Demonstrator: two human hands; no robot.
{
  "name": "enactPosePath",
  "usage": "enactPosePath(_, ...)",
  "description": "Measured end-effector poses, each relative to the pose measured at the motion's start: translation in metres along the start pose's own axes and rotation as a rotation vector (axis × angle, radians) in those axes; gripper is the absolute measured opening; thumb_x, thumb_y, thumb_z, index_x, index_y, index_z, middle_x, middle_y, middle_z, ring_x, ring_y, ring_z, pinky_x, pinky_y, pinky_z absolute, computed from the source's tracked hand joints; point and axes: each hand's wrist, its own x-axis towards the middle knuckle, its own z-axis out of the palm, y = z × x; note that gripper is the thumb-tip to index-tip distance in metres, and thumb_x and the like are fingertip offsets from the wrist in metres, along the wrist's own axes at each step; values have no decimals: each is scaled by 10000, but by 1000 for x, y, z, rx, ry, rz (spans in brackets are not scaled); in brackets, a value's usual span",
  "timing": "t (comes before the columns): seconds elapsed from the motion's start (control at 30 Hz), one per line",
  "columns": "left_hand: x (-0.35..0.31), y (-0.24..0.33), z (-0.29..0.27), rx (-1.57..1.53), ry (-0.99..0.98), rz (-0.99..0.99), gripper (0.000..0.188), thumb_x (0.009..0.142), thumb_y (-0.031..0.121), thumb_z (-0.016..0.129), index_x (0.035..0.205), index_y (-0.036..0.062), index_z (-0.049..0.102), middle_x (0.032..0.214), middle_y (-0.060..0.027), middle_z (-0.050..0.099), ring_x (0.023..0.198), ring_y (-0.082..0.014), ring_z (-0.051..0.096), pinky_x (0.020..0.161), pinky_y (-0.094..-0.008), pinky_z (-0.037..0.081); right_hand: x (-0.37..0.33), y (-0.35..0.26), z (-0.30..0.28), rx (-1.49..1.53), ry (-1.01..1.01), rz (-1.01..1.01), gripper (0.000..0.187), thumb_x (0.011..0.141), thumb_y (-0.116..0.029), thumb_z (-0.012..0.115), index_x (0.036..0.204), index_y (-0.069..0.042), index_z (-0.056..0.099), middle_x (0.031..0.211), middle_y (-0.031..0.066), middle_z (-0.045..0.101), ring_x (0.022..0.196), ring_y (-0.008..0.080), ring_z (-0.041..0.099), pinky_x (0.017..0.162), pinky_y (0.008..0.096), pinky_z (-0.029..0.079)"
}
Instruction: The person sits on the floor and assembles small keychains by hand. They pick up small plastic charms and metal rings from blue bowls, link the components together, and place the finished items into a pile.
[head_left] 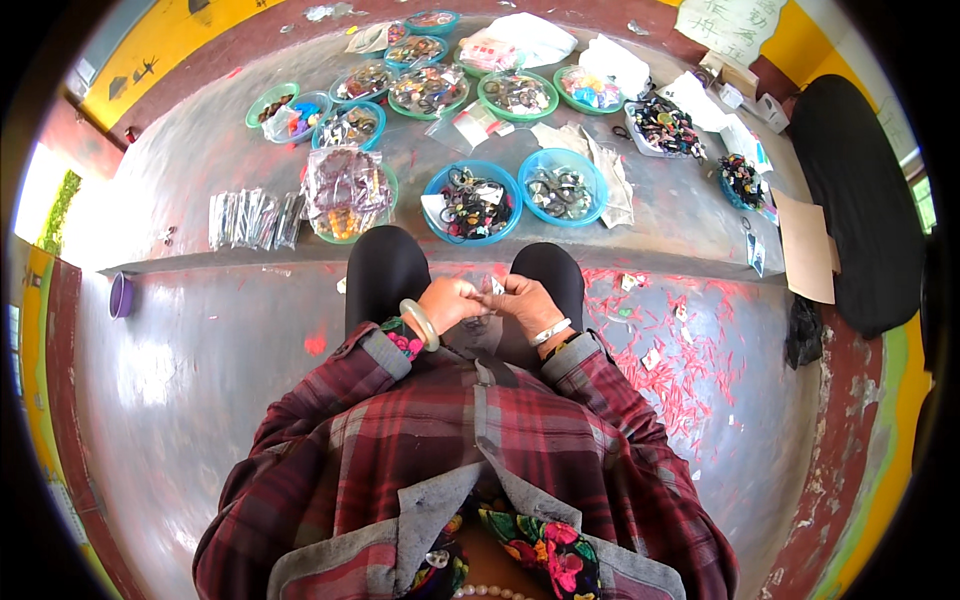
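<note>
Right hand (530, 302) pinches small white piece (497, 286) between the knees (385, 262), likely for fine control; left hand (447, 303) curls beside it, can't tell its grip; light-blue basin (599, 188) on ledge (670, 235) just beyond, probably for easy reach

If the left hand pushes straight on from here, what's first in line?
Most likely the right hand, almost at once: the left hand points toward it, and the two look nearly together. A small white piece shows there too; whether it lies directly in line is hard to judge from above.
</note>
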Motion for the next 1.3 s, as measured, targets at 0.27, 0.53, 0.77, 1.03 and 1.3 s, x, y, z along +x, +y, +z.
enactPosePath(0.27, 17, -6, -20, -310, 114, 32, 184, 768, 166, 661, 857, 12, 612, 791, -19, 619, 698, -47, 532, 604, -197, 401, -4, -10, -13, 117, 111, -12, 111, 746, -16, 644, 836, -28, 581, 764, 36, 605, 706, 125, 577, 626, 242, 447)
enactPosePath(0.53, 30, 8, 8, -808, 5, -131, 183, 812, 183, 615, 937, 50, 590, 856, 4, 600, 713, -31, 501, 525, -171, 336, 4, -11, -17, 425, 242, -26, 147, 774, 2, 616, 806, -78, 497, 807, 56, 591, 742, 193, 602, 638, 287, 485)
enactPosePath(0.77, 36, -6, 11, -683, 40, -96, 152, 790, 161, 629, 882, 41, 619, 776, 24, 588, 635, -22, 455, 508, -176, 323, 2, -12, -11, 154, 215, 5, 138, 779, -77, 639, 901, -36, 589, 797, 37, 608, 706, 107, 565, 641, 234, 433)
enactPosePath(1.03, 29, -16, 10, -699, -24, -40, 190, 794, 154, 614, 936, 30, 598, 797, 24, 579, 650, -26, 472, 499, -168, 344, 6, 1, -7, 226, 241, -62, 69, 778, -48, 627, 722, -18, 599, 677, 27, 598, 615, 100, 542, 586, 221, 417)
enactPosePath(1.3, 23, -23, 13, -1014, -143, -213, 138, 808, 54, 583, 942, 28, 563, 856, -52, 612, 752, -83, 571, 518, -153, 399, 3, 4, 5, 69, 369, -147, 48, 733, -2, 655, 702, -4, 618, 639, 30, 594, 564, 95, 518, 551, 223, 412)
